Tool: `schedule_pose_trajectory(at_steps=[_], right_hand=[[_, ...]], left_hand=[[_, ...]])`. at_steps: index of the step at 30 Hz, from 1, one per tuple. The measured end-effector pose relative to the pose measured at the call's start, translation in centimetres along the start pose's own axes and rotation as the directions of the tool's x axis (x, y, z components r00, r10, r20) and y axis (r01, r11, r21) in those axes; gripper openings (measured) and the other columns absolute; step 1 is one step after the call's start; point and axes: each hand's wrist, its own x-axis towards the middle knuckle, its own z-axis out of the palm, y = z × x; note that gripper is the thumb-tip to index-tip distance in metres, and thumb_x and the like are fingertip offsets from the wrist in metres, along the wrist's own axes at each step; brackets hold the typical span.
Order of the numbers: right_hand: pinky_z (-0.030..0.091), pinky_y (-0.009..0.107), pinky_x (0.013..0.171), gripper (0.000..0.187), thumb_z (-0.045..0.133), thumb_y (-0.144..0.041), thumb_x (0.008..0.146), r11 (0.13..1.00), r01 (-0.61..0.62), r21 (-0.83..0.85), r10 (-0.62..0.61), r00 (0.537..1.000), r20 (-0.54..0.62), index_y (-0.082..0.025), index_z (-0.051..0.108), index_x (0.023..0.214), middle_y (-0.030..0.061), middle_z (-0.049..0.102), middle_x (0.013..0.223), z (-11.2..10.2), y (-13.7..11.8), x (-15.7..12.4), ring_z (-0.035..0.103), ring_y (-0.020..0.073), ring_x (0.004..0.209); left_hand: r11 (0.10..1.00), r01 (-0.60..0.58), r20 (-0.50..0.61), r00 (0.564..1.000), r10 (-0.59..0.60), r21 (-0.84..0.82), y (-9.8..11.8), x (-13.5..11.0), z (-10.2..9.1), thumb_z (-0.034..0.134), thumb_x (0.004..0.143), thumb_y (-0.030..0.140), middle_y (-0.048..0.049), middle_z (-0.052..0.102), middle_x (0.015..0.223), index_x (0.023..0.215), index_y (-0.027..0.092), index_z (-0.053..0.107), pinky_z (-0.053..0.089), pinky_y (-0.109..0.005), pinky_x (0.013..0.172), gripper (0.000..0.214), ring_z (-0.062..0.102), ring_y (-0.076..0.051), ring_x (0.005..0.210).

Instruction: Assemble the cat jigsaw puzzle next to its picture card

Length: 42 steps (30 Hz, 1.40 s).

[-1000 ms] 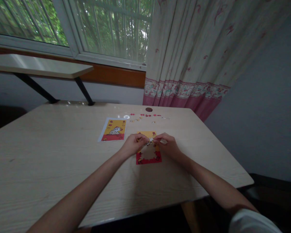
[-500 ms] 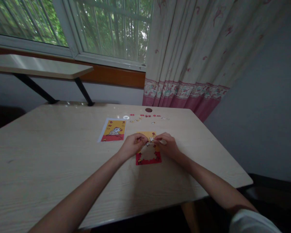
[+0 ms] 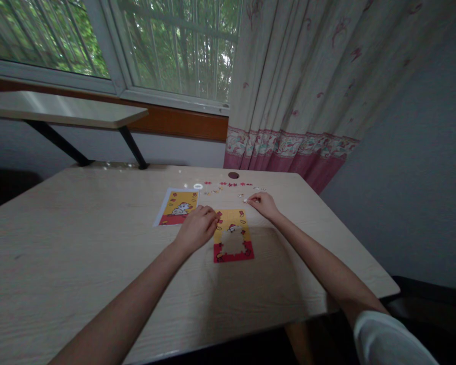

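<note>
A small yellow-and-red jigsaw puzzle (image 3: pixel 233 251) lies on the pale wooden table (image 3: pixel 79 243), its frame filled and a bare gap in its middle. My left hand (image 3: pixel 196 227) rests with curled fingers at the puzzle's upper left edge. My right hand (image 3: pixel 262 204) reaches past the puzzle's top right corner, its fingertips pinched over a small loose piece (image 3: pixel 244 199). More loose pieces (image 3: pixel 228 184) lie in a row near the table's far edge. A printed reference picture (image 3: pixel 178 207) of the same design lies left of the puzzle.
A round cable hole (image 3: pixel 233 175) sits at the table's far edge. A second desk (image 3: pixel 61 109) on black legs stands under the window behind. A patterned curtain (image 3: pixel 296 91) hangs at the back right. The table's right edge drops off to a dark floor.
Both hands have left the puzzle's middle. My right hand moved up and right to the loose pieces; my left hand slid to the puzzle's upper left edge. A piece now sits in the puzzle's upper part.
</note>
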Motion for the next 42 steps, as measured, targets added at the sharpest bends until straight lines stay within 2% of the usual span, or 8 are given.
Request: schedule_pose_trajectory(at_steps=[5, 10, 14, 22, 29, 31, 36, 42], right_hand=[[0.045, 0.023, 0.071, 0.011, 0.065, -0.025, 0.075, 0.999, -0.013, -0.034, 0.014, 0.999, 0.03, -0.021, 0.073, 0.081, 0.0028, 0.072, 0.082, -0.4, 0.5, 0.4, 0.063, 0.0146, 0.075], [0.047, 0.024, 0.072, 0.022, 0.056, -0.024, 0.081, 0.985, -0.144, -0.098, 0.139, 0.989, -0.054, -0.016, 0.072, 0.095, 0.0064, 0.072, 0.087, -2.1, 3.6, 2.1, 0.064, 0.0156, 0.075], [0.048, 0.025, 0.074, 0.025, 0.052, -0.021, 0.083, 0.964, -0.215, -0.159, 0.204, 0.976, -0.08, -0.017, 0.071, 0.099, 0.0073, 0.072, 0.092, -2.6, 5.5, 3.5, 0.065, 0.0163, 0.079], [0.045, 0.028, 0.082, 0.021, 0.062, -0.031, 0.078, 0.958, -0.173, -0.228, 0.171, 0.985, -0.025, -0.019, 0.074, 0.09, 0.0091, 0.07, 0.097, -1.7, 4.2, 4.7, 0.063, 0.0203, 0.09], [0.044, 0.023, 0.064, 0.008, 0.069, -0.02, 0.066, 0.983, -0.143, -0.118, 0.151, 0.986, 0.066, -0.014, 0.07, 0.07, 0.0059, 0.068, 0.07, -2.1, 3.2, 4.5, 0.06, 0.0147, 0.065], [0.042, 0.022, 0.059, 0.011, 0.069, -0.02, 0.065, 0.988, -0.141, -0.061, 0.146, 0.986, 0.08, -0.013, 0.069, 0.073, 0.0036, 0.067, 0.066, -2.3, 3.1, 4.1, 0.057, 0.0122, 0.06], [0.041, 0.019, 0.057, 0.03, 0.061, -0.022, 0.072, 0.992, -0.107, 0.07, 0.101, 0.991, 0.085, -0.014, 0.067, 0.1, -0.001, 0.065, 0.067, -2.0, 3.2, 2.9, 0.055, 0.0087, 0.057], [0.042, 0.02, 0.056, 0.025, 0.061, -0.028, 0.073, 0.983, -0.144, 0.117, 0.14, 0.989, 0.041, -0.012, 0.067, 0.09, 0.0017, 0.067, 0.066, -0.6, 3.8, 2.6, 0.057, 0.0101, 0.056]], left_hand=[[1.0, 0.009, 0.021, 1.0, -0.009, -0.002, -0.2, -0.2, 0.2, 0.047, 0.088, 0.02, -0.0075, 0.062, 0.092, 0.09, 0.016, 0.065, 0.044, -0.038, 0.08, 0.018, 0.053, -0.023, 0.087], [1.0, 0.015, 0.033, 0.999, -0.015, -0.003, -0.3, -0.1, 0.4, 0.048, 0.087, 0.02, -0.0078, 0.062, 0.091, 0.09, 0.016, 0.065, 0.045, -0.038, 0.08, 0.018, 0.053, -0.023, 0.088], [1.0, 0.027, 0.037, 0.999, -0.027, -0.006, -0.3, -0.1, 0.4, 0.048, 0.087, 0.02, -0.0079, 0.062, 0.092, 0.09, 0.016, 0.065, 0.045, -0.038, 0.081, 0.018, 0.053, -0.023, 0.087], [1.0, 0.021, 0.018, 1.0, -0.021, -0.023, -0.3, -0.2, 0.6, 0.047, 0.087, 0.02, -0.0077, 0.062, 0.092, 0.089, 0.017, 0.065, 0.045, -0.039, 0.079, 0.018, 0.054, -0.023, 0.087], [1.0, 0.007, 0.011, 1.0, -0.007, -0.023, 0.0, -0.1, 0.4, 0.047, 0.087, 0.02, -0.0068, 0.062, 0.09, 0.088, 0.018, 0.064, 0.045, -0.038, 0.078, 0.018, 0.053, -0.022, 0.085], [1.0, 0.009, 0.009, 1.0, -0.009, -0.024, 0.1, -0.1, 0.3, 0.047, 0.087, 0.02, -0.0067, 0.062, 0.09, 0.088, 0.018, 0.065, 0.045, -0.038, 0.078, 0.018, 0.053, -0.022, 0.085], [1.0, 0.011, 0.025, 1.0, -0.01, -0.022, 0.3, -0.1, 0.2, 0.047, 0.087, 0.02, -0.0079, 0.063, 0.092, 0.09, 0.017, 0.065, 0.045, -0.038, 0.078, 0.019, 0.054, -0.023, 0.086], [1.0, 0.005, 0.028, 1.0, -0.005, -0.021, 0.1, -0.1, 0.3, 0.046, 0.088, 0.02, -0.0083, 0.062, 0.091, 0.089, 0.017, 0.065, 0.045, -0.039, 0.079, 0.019, 0.053, -0.023, 0.087]])
